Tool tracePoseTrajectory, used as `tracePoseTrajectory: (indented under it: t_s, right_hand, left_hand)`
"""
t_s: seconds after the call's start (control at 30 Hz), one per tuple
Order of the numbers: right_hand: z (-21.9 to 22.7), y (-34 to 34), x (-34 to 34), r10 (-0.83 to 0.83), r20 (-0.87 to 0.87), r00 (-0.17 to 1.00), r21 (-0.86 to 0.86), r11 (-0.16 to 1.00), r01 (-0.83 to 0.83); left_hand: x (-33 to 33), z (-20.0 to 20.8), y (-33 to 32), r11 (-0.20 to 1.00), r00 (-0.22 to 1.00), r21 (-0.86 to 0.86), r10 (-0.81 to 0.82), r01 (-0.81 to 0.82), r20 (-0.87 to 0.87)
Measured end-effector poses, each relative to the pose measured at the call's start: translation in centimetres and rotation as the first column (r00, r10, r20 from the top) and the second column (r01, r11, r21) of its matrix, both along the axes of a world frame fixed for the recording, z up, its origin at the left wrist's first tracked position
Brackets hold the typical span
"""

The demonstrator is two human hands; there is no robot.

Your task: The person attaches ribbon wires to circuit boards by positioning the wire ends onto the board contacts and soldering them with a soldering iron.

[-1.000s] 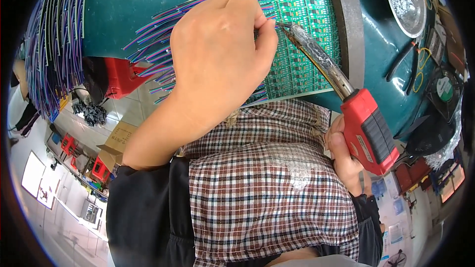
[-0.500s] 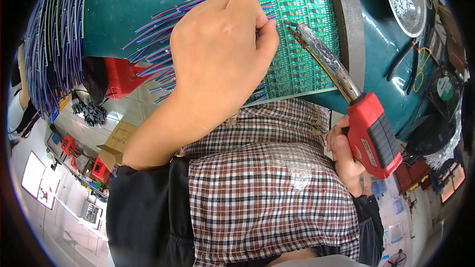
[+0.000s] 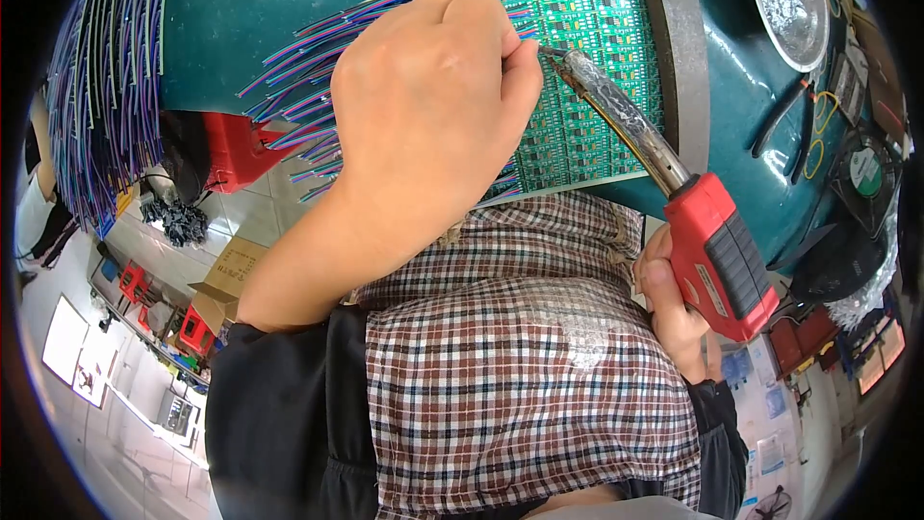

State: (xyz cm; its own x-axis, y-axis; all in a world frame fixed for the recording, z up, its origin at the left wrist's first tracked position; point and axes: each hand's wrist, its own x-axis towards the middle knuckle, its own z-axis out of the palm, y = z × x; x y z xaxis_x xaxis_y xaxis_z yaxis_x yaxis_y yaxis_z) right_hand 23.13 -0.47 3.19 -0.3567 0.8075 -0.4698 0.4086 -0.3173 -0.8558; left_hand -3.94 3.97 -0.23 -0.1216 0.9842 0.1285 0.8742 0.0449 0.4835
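Tiled floor [image 3: 229, 219] borders a green worktop [image 3: 245, 24] carrying the circuit-board panel [image 3: 602, 87] beside a grey bar [image 3: 677, 58], over which panel the right hand [image 3: 670, 303] grips a soldering iron [image 3: 720, 255] and the left hand [image 3: 428, 87] pinches a thin wire [image 3: 527, 35].

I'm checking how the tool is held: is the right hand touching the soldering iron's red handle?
Touching. The head view shows the right hand gripping the soldering iron's red handle, with no gap between them.

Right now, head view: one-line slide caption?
Left hand pinches wires over a green circuit-board panel; right hand holds a red-handled soldering iron, its tip close by.
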Motion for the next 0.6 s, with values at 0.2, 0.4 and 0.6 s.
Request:
tracePoseTrajectory:
  t_s: [0.2, 0.4, 0.6]
  right_hand:
    - [0.0, 0.4, 0.5, 0.033, 0.002, 0.999, 0.067, 0.997, -0.033]
    - [0.4, -0.4, 0.6, -0.019, 0.065, 0.998, 0.025, 1.0, 0.017]
    - [0.4, 0.1, 0.4, 0.056, 0.038, 0.998, 0.065, 0.996, -0.059]
  left_hand:
    - [0.0, 0.0, 0.0, 1.0, 1.0, 0.011, 0.004, -0.004, 0.009]
    - [0.1, 0.1, 0.1, 1.0, 1.0, 0.007, 0.0, 0.0, 0.003]
    - [-0.2, 0.0, 0.0, 1.0, 1.0, 0.002, -0.019, 0.019, 0.021]
